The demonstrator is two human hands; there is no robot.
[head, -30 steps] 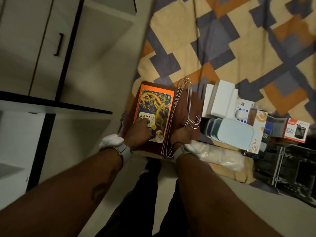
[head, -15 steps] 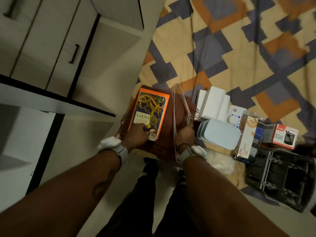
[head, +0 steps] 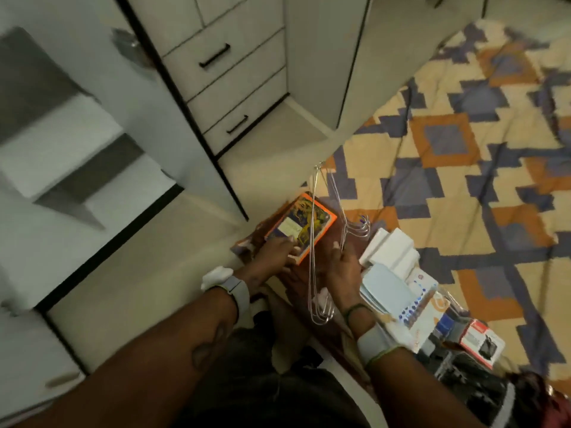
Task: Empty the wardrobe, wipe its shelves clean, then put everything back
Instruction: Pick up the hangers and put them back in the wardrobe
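Wardrobe (head: 234, 88) up-left of the fingers, visible shelves (head: 61, 140) bare. Left hand (head: 275, 253) fingers laid flat, close together, on orange book (head: 304, 225) atop a brown stack (head: 247, 245). Right hand (head: 343, 267) pinching wire hangers (head: 313, 242) just right of the book. White boxes (head: 392, 248) and pale-blue container (head: 383, 288) further right on the bedspread (head: 448, 186). Judged: emptied; wiping unconfirmable; nearly all returning yet to do.

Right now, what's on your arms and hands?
No sleeves, no gloves. By the left hand, a grey wristband with a white pad; by the right hand, a green-edged grey band and a thin green cord. The left forearm bears a dark mark.
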